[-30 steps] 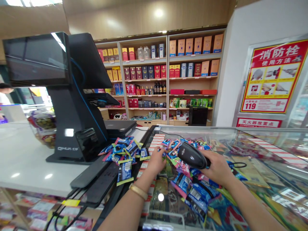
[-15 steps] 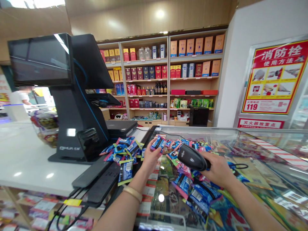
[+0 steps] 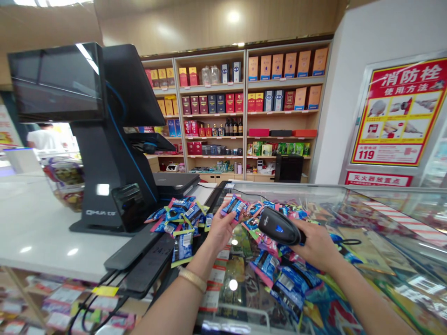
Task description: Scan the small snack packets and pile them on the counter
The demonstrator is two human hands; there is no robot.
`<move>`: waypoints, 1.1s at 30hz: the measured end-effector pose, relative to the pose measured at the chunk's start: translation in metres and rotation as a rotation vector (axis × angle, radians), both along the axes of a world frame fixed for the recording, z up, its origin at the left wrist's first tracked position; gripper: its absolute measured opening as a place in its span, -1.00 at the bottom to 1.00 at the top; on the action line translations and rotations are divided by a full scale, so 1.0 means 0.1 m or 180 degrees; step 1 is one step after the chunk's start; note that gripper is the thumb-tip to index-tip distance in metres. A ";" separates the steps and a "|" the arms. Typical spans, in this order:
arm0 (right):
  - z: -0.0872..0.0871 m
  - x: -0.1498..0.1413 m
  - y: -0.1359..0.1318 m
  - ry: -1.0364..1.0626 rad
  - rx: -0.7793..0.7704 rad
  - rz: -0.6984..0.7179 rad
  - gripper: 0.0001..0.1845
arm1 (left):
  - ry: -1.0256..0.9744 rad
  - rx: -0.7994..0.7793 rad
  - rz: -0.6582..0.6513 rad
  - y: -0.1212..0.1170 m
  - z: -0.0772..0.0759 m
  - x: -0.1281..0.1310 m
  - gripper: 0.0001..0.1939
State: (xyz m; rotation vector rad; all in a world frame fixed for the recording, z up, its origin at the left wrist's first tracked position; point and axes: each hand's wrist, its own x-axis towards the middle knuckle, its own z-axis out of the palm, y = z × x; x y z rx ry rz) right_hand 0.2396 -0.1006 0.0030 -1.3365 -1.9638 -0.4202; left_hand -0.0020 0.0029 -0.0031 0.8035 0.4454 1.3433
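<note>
I am pinching one small blue-and-pink packet (image 3: pixel 236 206) between the thumb and fingers of my left hand (image 3: pixel 220 231), holding it over the glass counter (image 3: pixel 242 298), near the nose of the scanner (image 3: pixel 270 224) but apart from it. My right hand (image 3: pixel 314 242) is wrapping round the scanner's handle; whether a finger is pressing the trigger, I cannot tell. A blue light (image 3: pixel 279 228) is glowing on the scanner's back. To do this well, I judge, I should be gripping the packet by its edge, leaving the barcode bare and the soft wrapper smooth, since a crease could be spoiling the stripes. My left forearm is reaching up and forward, bracelet (image 3: pixel 193 279) at the wrist; my right forearm is slanting in from the right, back of the hand upward, above the loose packets (image 3: pixel 288 286).
</note>
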 end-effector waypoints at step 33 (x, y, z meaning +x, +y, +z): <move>-0.08 0.22 0.09 -0.0010 0.1058 -0.0318 -0.65 | 0.1127 0.0138 0.0528 -0.01 0.13 -0.02 -0.72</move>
